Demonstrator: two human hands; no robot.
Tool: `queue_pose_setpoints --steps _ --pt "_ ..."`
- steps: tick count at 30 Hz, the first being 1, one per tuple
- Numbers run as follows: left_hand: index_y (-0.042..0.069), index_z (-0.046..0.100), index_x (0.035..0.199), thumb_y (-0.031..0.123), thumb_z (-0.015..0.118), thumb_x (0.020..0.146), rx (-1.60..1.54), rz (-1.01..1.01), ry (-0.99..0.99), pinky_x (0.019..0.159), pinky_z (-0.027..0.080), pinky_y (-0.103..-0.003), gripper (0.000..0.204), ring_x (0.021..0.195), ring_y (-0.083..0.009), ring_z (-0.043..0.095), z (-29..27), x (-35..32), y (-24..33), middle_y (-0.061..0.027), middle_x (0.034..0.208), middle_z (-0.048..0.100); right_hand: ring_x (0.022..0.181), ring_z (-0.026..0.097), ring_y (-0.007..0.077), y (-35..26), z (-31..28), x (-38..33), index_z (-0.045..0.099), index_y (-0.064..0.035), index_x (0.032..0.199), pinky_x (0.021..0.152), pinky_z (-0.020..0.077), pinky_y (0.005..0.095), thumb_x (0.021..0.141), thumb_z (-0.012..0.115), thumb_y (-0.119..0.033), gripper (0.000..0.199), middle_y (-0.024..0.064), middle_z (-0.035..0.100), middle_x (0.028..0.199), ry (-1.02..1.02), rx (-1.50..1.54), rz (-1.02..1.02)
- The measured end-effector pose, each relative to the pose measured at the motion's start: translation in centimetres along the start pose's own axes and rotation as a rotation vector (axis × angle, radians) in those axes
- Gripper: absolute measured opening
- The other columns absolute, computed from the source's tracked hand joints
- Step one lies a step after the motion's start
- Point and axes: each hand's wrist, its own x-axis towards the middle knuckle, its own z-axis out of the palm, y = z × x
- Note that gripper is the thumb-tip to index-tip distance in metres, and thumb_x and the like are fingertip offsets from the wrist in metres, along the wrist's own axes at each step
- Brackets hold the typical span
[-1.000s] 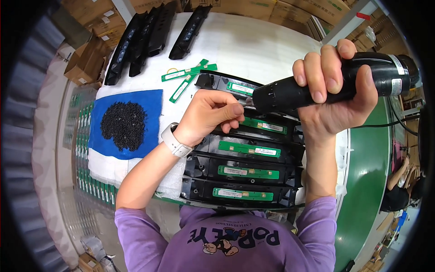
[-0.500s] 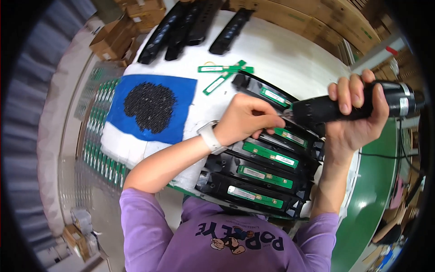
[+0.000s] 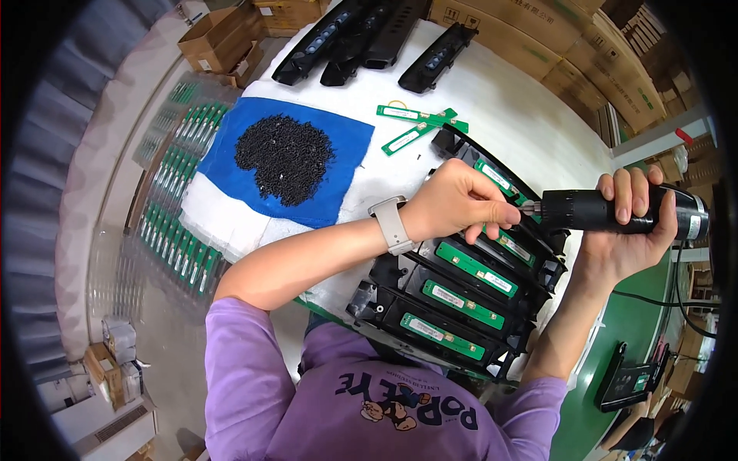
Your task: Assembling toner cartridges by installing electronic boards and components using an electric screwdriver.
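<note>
Several long black plastic housings (image 3: 365, 303) lie side by side in front of me, each with a narrow green circuit board (image 3: 477, 266) inside. Above the farther ones, my right hand (image 3: 611, 253) is wrapped round a black electric screwdriver (image 3: 569, 211), held nearly level with its bit pointing left. My left hand (image 3: 453, 203) is pinched closed right at the bit's tip; whatever the fingers hold is too small to make out. A dark heap of small black screws (image 3: 280, 157) is spread on a blue cloth (image 3: 350, 142) left of my left hand.
Loose green boards (image 3: 415, 115) lie crossed beyond the housings. More black housings (image 3: 438, 58) stand at the table's far edge. Clear trays of boards (image 3: 181, 200) are at the left. A cable (image 3: 679, 284) hangs from the screwdriver. Another person's hand (image 3: 642, 407) is near a black housing at right.
The whole view has shifted, so the table's things sit farther right. The screwdriver has swung from a slant to nearly level. My left fingers stay pinched at its bit.
</note>
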Motion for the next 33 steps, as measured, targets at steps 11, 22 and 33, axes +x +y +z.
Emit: queue_pose_setpoints --steps 11,22,33 --pt "-0.003 0.067 0.075 0.012 0.066 0.082 0.081 -0.014 -0.033 0.039 0.041 -0.018 0.017 0.042 -0.0060 0.053 0.2 -0.3 -0.6 -0.0070 0.061 0.063 0.052 0.039 0.0117 0.4 0.5 -0.3 0.051 -0.0038 0.097 0.061 0.0349 0.0304 0.089 0.049 -0.026 0.024 0.0000 0.041 0.062 -0.021 -0.071 0.065" --pt "-0.001 0.062 0.099 0.035 0.053 0.088 0.690 0.284 0.015 0.072 0.048 -0.029 0.038 0.081 -0.0167 0.061 -2.1 -1.3 3.9 -0.0097 0.089 0.065 0.047 0.039 0.0110 -1.7 -1.7 -0.8 0.050 -0.0025 0.095 0.054 0.0349 0.0284 0.088 0.049 -0.024 0.023 -0.0006 0.041 0.059 -0.030 -0.032 0.145" --pt "-0.002 0.058 0.078 0.014 0.067 0.077 1.703 -0.179 0.573 0.059 0.043 -0.037 0.018 0.065 -0.0307 0.053 -12.2 -10.4 4.7 -0.0132 0.073 0.054 0.039 0.039 0.0105 -4.2 -5.3 -4.5 0.044 -0.0018 0.094 0.043 0.0334 0.0250 0.079 0.057 -0.024 0.030 0.0000 0.040 0.053 -0.024 -0.583 0.079"
